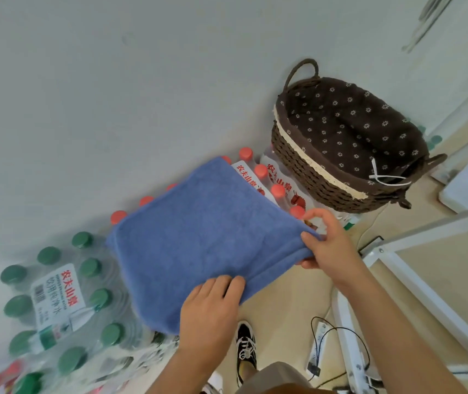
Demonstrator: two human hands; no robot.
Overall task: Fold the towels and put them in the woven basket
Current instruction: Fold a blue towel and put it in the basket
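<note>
A blue towel (198, 245) is spread flat over packs of water bottles. Its right corner is pinched by the right hand (329, 245), between thumb and fingers. Its near edge is gripped by the left hand (210, 311), with the fingers curled over the top; the thumb is hidden. The woven basket (312, 166) is set off to the right, just past the towel, on the red-capped bottles (261, 172). It is lined with brown flowery cloth. Green-capped bottles (56, 302) are seen at the left. A black-and-white shoe (245, 351) and a white power strip (319, 345) are seen on the floor.
</note>
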